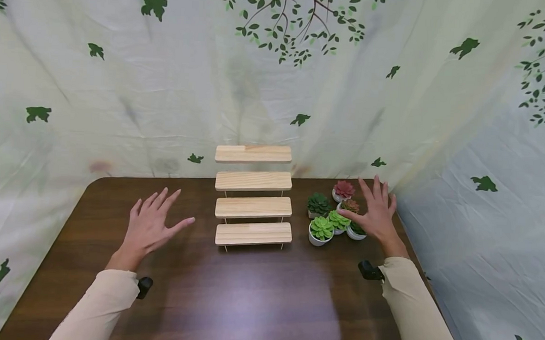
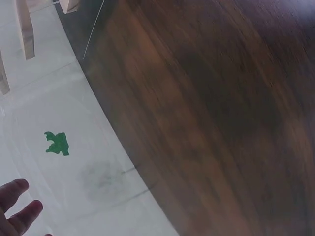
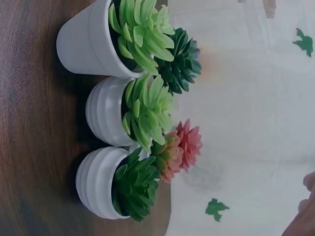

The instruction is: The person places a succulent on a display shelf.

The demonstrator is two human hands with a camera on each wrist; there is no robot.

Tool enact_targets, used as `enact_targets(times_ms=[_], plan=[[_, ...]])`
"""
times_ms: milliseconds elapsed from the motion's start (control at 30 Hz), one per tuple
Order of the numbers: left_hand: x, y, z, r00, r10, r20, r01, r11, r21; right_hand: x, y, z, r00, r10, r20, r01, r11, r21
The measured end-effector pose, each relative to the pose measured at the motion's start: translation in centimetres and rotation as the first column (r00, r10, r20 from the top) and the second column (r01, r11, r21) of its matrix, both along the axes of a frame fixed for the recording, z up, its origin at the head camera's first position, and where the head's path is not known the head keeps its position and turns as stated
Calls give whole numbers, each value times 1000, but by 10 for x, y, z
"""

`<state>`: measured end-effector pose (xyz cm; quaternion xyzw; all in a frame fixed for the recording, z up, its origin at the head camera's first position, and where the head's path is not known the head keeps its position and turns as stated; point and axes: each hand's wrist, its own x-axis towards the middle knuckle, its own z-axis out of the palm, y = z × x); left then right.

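My left hand [image 1: 149, 225] is held over the left part of the table, fingers spread and holding nothing. Over the right side, my right hand [image 1: 375, 210] hovers with spread fingers above a cluster of potted succulents, its thumb overlapping them in the head view. The cluster has a bright green succulent [image 1: 321, 228] in a white pot, another light green succulent [image 3: 147, 110], a dark green one [image 1: 318, 204], a red one [image 1: 343, 189], an orange-pink one [image 3: 170, 156] and a deep green one [image 3: 135, 184]. Between the hands stands a stepped wooden shelf rack [image 1: 254, 207] with several pale boards.
The dark brown wooden table [image 1: 248, 296] reaches back to a pale cloth backdrop [image 1: 166, 94] printed with leaves and branches. Another cloth side [image 1: 488, 240] borders the table on the right. Black wrist cameras [image 1: 370, 270] sit at both cuffs.
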<state>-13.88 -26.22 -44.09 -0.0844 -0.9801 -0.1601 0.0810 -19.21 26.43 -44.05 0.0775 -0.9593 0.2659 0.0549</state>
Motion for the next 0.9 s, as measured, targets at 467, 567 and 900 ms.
enact_targets(times_ms=[467,567,900], plan=[[0,6,-15,998,-53,-25,57,974,221,0,13,-13,1000,-10,-23,8,996,-86],[-1,6,-19,999,-41,7,38,966,256,1,18,-18,999,-20,-42,15,993,-118],[2,8,-26,985,-5,170,-84,855,513,0,34,-41,997,-50,-53,35,966,-257]])
